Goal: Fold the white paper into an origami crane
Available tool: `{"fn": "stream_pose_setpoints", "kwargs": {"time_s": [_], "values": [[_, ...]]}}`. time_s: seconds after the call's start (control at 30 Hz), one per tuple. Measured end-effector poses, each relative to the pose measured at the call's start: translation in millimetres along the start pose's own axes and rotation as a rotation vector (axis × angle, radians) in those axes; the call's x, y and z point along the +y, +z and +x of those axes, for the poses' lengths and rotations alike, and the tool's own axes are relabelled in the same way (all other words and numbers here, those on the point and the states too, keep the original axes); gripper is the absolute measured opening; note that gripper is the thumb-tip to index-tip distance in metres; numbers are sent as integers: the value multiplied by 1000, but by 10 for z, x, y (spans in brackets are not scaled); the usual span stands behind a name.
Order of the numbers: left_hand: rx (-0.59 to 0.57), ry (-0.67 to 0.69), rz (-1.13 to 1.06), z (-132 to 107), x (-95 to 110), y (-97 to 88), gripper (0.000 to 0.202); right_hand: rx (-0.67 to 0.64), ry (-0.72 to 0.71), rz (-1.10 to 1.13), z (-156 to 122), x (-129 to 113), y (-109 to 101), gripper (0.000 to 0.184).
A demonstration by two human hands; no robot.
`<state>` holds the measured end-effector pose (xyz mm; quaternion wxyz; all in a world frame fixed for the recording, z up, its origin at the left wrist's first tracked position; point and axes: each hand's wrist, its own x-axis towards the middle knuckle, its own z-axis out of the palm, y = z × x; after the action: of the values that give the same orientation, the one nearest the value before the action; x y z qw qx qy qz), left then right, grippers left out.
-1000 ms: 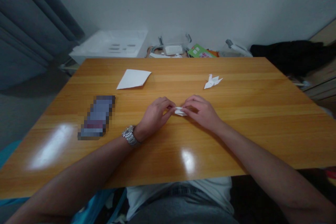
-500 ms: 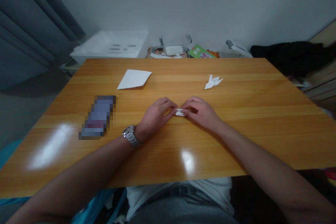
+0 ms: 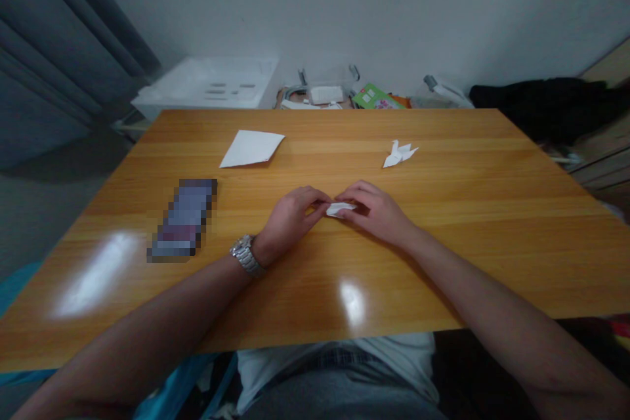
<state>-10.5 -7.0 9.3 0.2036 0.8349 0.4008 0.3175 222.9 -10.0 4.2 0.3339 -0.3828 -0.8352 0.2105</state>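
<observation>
A small piece of folded white paper is held between my two hands, just above or on the wooden table. My left hand pinches its left end with thumb and fingertips. On the other side, my right hand has its thumb against the near face of the paper, the fingers curled behind. The paper's far side is partly hidden by my fingers. Beyond my right hand stands a white paper crane. A flat sheet of white paper lies toward the back left.
Left of my left hand lies a pixelated phone-like object. Past the table's far edge are a white tray, a green booklet and cables. Dark cloth lies at the far right.
My right fingers have shifted on the folded paper, so more of its right end shows and it is slightly tilted. The left hand has barely moved.
</observation>
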Motion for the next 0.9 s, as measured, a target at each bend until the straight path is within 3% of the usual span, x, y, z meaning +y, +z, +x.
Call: {"fn": "stream_pose_setpoints", "kwargs": {"time_s": [0.13, 0.4, 0.9], "values": [[22, -38, -13, 6, -11, -2, 10, -44, -53, -53, 6, 3, -6, 38], [23, -59, -44, 6, -46, 19, 10, -40, -83, -112, 27, -15, -13, 11], [-37, 68, 40, 15, -29, 0, 14, -31, -16, -144, 26, 47, -2, 11]]}}
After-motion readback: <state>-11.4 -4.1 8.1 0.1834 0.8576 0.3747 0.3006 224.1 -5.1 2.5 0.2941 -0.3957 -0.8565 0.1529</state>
